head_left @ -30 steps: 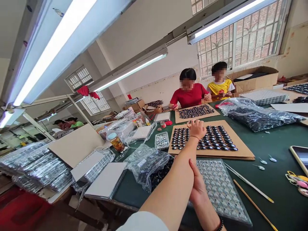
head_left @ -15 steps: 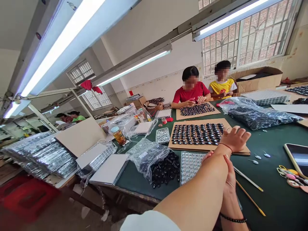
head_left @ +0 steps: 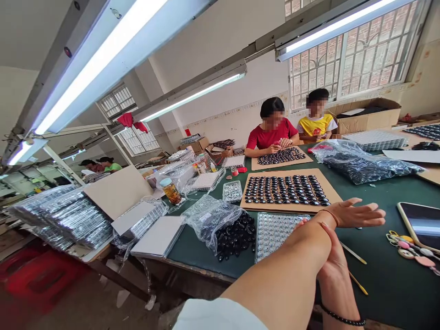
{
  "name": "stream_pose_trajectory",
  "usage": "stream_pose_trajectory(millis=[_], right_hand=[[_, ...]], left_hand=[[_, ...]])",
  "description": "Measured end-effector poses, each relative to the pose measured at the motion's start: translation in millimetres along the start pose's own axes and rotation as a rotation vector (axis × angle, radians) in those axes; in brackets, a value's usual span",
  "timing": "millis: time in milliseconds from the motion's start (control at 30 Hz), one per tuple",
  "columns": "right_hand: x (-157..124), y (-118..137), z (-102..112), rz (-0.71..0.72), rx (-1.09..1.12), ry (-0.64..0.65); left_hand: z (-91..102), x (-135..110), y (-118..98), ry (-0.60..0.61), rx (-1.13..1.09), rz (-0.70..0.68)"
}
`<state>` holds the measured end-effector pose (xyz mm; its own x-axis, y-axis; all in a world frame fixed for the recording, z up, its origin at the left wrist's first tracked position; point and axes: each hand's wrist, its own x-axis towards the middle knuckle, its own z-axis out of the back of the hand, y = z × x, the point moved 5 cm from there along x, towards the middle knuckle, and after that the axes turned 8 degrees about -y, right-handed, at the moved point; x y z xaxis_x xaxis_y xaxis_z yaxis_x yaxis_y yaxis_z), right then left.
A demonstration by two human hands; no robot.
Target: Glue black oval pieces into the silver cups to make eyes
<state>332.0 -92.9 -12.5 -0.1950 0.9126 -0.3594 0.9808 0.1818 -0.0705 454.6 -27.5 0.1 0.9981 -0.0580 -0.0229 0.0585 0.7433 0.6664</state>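
Observation:
My left hand (head_left: 359,213) reaches out over the green table, its fingers stretched and apart, holding nothing. A thin red cord circles that wrist. Wrapped around my left forearm (head_left: 299,250) just below the wrist is my right hand (head_left: 332,256), with a black bead bracelet (head_left: 342,316) on its own wrist. Under my left arm lies a clear tray (head_left: 275,231) of small shiny pieces, partly hidden. Beyond it, rows of glossy black oval pieces (head_left: 285,190) sit on a cardboard sheet (head_left: 330,185). Two slender sticks, one white (head_left: 354,253) and one yellow (head_left: 359,283), lie beside my right hand.
Loose black pieces (head_left: 235,236) spill from a plastic bag (head_left: 209,215). A phone (head_left: 421,224) with charms (head_left: 409,250) is at right. Two people sit across the table, one in a red shirt (head_left: 270,135), one in yellow (head_left: 316,126). A filled bag (head_left: 371,162) lies far right.
My left hand has swung right and a little down, off the edge of the cardboard sheet, and its fingers now point right. My right hand still grips the forearm.

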Motion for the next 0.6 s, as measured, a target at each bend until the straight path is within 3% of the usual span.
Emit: stream_pose_trajectory(millis=[100,267,467,600], right_hand=[[-0.9,-2.6,2.1,-0.013,-0.048,-0.031],[0.7,-7.4,1.0,-0.016,-0.038,-0.070],[-2.0,-9.7,-2.6,-0.033,-0.020,-0.094],[-5.3,-7.5,-3.9,-0.035,0.011,-0.102]], left_hand=[[-4.0,-1.8,-8.2,-0.269,-0.029,-0.030],[-15.5,-11.8,-7.6,-0.479,-0.235,0.034],[0.0,-20.5,-11.3,-0.536,-0.173,-0.065],[6.4,-20.6,-19.5,-0.468,-0.028,-0.162]])
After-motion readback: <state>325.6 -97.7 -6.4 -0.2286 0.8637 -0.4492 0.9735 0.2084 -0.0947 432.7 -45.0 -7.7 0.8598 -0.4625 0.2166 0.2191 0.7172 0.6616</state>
